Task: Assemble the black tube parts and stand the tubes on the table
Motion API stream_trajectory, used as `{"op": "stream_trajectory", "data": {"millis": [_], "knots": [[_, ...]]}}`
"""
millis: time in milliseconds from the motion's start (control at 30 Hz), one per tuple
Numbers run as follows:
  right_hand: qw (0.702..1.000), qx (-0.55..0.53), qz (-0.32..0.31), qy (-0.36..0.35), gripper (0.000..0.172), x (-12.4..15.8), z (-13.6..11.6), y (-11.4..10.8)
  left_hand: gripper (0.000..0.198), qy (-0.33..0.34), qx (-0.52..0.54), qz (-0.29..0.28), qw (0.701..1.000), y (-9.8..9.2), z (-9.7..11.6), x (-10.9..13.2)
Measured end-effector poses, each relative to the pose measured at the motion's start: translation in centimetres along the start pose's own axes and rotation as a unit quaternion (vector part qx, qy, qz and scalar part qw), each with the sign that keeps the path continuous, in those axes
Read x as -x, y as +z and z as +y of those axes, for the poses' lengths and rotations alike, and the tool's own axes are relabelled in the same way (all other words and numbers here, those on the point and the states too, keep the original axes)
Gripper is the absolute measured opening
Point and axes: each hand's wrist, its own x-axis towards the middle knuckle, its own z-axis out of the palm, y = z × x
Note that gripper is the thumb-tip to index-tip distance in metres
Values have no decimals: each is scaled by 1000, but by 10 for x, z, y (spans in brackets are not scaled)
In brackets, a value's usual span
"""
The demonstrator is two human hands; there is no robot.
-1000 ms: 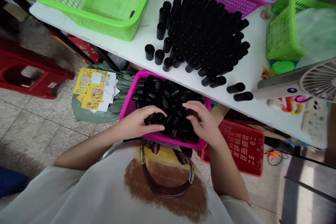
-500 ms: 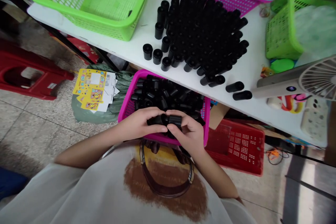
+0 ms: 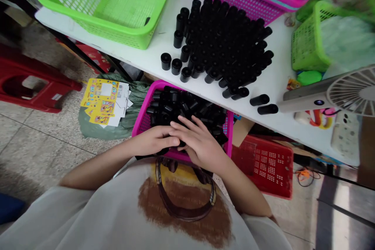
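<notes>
Down at the lap, left hand [image 3: 152,142] curled and right hand [image 3: 202,146] laid flat across its fingers, outstretched and gripping nothing visible, both over the near rim of a magenta plastic mesh basket [image 3: 140,119] heaped with loose black plastic tubes [image 3: 187,107]; anything between the palms hidden, so left grasp impossible to tell. Hemmed in ahead by the white table [image 3: 152,56] carrying packed upright black tubes [image 3: 225,39], 2 toppled tubes [image 3: 259,99] near its edge and a lime green mesh basket [image 3: 108,4], with a red plastic crate [image 3: 269,168] close on the right. Open floor leftward past yellow printed cartons [image 3: 102,101], print too small to read.
</notes>
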Motion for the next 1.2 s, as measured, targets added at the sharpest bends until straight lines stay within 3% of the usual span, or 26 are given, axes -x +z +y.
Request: {"op": "stream_trajectory", "data": {"millis": [100, 167, 233, 367, 500, 567, 633, 700, 800, 967, 1067, 1200], "knots": [[989, 123, 44, 69, 45, -10, 14, -22, 67, -55, 121, 152, 979, 7, -3, -4], [956, 232, 108, 143, 42, -17, 33, -39, 66, -105, 216, 234, 942, 10, -2, -6], [914, 324, 155, 191, 43, -22, 56, -51, 64, -137, 287, 267, 910, 11, 0, -7], [875, 399, 162, 221, 52, -23, 85, -58, 54, -147, 347, 253, 891, 9, 4, -7], [876, 400, 170, 212, 48, -10, 72, -50, 49, -110, 382, 228, 889, 5, 1, -6], [903, 380, 101, 176, 31, -2, 58, -44, 47, -83, 401, 204, 889, 3, 0, -6], [921, 353, -25, 163, 25, 4, 45, -35, 40, -60, 408, 179, 893, 1, -2, -6], [909, 329, -134, 217, 25, 4, 38, -25, 31, -42, 409, 156, 898, 1, -4, -7], [886, 294, -190, 305, 28, -2, 37, -10, 25, -17, 375, 122, 919, 3, -8, -7], [911, 188, -157, 333, 34, -3, 47, -4, 38, 67, 227, 92, 967, 8, -18, -8], [945, 72, -50, 314, 29, 4, 42, -12, 49, 119, 137, 107, 978, 10, -20, -8], [970, -114, 93, 194, 26, 14, 18, -20, 61, 143, 133, 135, 971, 10, -20, -9]]}}
